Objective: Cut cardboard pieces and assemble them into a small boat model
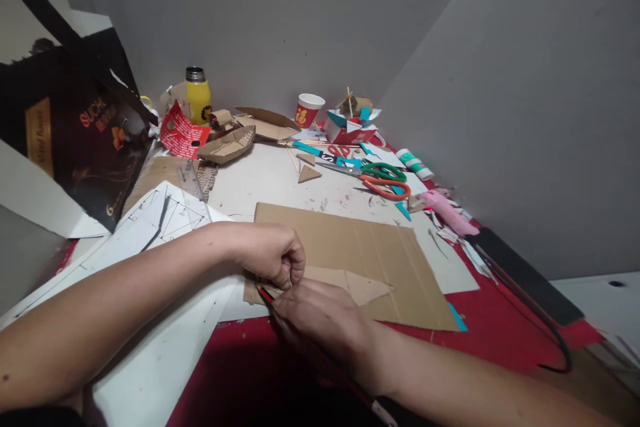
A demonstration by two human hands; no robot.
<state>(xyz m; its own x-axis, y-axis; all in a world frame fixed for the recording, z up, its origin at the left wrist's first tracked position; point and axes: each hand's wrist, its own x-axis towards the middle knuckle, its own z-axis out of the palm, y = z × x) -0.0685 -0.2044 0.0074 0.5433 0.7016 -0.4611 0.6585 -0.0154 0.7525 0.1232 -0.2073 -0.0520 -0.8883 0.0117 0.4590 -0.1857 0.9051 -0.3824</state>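
Head | apparently bracing pointed piece (367,285) on cardboard sheet (340,233) with left hand (273,255), right hand (323,312); cannot tell fingers' grip; calls for steady pressure

Brown cardboard sheet (385,257), yellow bottle (199,100), white-lined red cup (309,113)

Room above the cardboard sheet (345,237), scissors (369,179) and paper cup (309,113) beyond.
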